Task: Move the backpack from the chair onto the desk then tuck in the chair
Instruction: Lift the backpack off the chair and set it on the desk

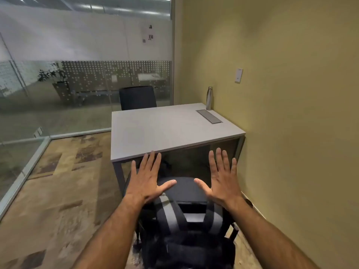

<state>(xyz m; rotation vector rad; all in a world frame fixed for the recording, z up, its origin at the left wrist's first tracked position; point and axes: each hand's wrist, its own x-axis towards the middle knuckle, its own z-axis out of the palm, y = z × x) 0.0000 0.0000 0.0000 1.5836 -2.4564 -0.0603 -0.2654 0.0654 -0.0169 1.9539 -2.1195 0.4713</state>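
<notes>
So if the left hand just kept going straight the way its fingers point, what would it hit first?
Probably the near edge of the desk. The left hand is spread open above the backpack, its fingertips pointing forward and appearing level with that edge. Depth is hard to judge, so it might pass just underneath.

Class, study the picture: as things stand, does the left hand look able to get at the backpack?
Probably yes. The left hand is spread open just above the backpack, with nothing visible between them.

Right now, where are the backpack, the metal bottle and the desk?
backpack (186, 243): head view, on the dark front panel below the straps.
metal bottle (209, 99): head view, on the middle of its steel body.
desk (165, 129): head view, on the bare grey top.
</notes>
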